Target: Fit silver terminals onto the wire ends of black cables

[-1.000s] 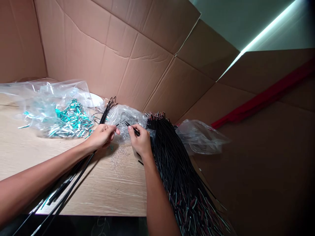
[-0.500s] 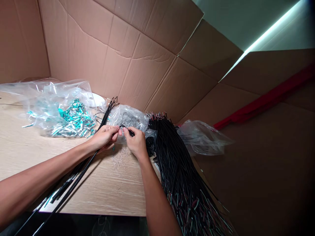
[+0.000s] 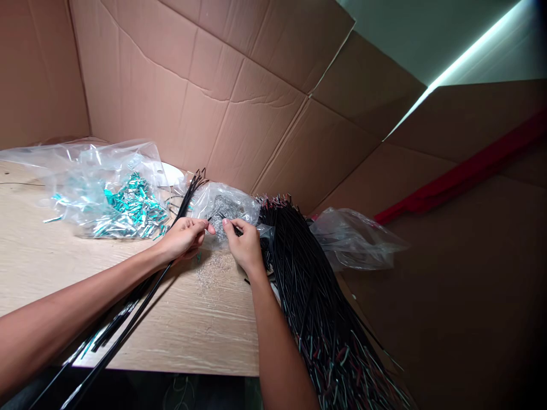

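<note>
The left hand [image 3: 186, 236] had its thumb and forefinger pinched on a thin dark strand end [image 3: 209, 219], with the other fingers curled in. The right hand [image 3: 244, 246], just beside it, had its fingers closed around a slim black piece [image 3: 237, 230]; whether this was a cable or a tool could not be told. Both were above the pale wood-grain table [image 3: 192, 336], nearer its back edge than its front edge.

A narrow bundle of long black cables [image 3: 188, 193] passed beneath the left forearm and out over the front edge, with shiny foil showing along its lower part. Toward the table's back left corner lay a clear plastic bag [image 3: 81, 162] with teal and silver foil strips [image 3: 139, 199]. Near the back edge, behind the hands, a second clear bag [image 3: 203, 199] held fine silvery bits [image 3: 231, 206], and small clear crumbs [image 3: 209, 273] were scattered in front. Along the right edge lay a thick heap of black cables [image 3: 303, 256] with red and pale wire ends, next to a crumpled clear bag [image 3: 354, 239]. Brown cardboard panels [image 3: 183, 85] stood behind.
</note>
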Tool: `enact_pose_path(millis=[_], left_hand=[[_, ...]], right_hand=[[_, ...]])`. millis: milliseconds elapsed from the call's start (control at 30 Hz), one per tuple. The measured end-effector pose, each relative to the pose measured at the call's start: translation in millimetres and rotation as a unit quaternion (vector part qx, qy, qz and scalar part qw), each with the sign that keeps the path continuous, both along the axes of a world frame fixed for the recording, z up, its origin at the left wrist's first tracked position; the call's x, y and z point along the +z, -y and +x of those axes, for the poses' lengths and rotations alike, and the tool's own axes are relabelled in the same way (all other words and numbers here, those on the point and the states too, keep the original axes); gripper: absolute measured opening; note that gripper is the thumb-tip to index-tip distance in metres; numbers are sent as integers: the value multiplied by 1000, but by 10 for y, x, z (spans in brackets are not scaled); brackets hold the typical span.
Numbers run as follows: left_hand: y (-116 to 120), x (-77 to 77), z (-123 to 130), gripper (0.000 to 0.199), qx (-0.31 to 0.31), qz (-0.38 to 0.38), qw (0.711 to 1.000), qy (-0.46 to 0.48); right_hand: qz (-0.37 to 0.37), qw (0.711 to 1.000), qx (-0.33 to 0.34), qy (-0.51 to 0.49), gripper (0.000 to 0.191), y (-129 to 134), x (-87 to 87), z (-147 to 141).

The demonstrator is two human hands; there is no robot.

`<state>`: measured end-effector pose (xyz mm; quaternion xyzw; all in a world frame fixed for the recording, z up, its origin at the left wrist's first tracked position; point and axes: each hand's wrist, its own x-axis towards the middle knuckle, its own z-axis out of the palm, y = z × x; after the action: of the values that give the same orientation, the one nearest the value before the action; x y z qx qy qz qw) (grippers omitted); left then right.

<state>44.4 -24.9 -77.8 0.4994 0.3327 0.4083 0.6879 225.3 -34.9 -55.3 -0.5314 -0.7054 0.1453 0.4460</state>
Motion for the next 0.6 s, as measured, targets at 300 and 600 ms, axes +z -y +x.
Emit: enact_pose_path(millis=[300,600], left_hand=[[21,32,2,33,6,35,999,-6],[-29,-5,-2,52,38,42,997,-48]], right_hand=[[8,997,18,79,38,58,27,-64],[34,996,-12,82,35,65,69,-24]])
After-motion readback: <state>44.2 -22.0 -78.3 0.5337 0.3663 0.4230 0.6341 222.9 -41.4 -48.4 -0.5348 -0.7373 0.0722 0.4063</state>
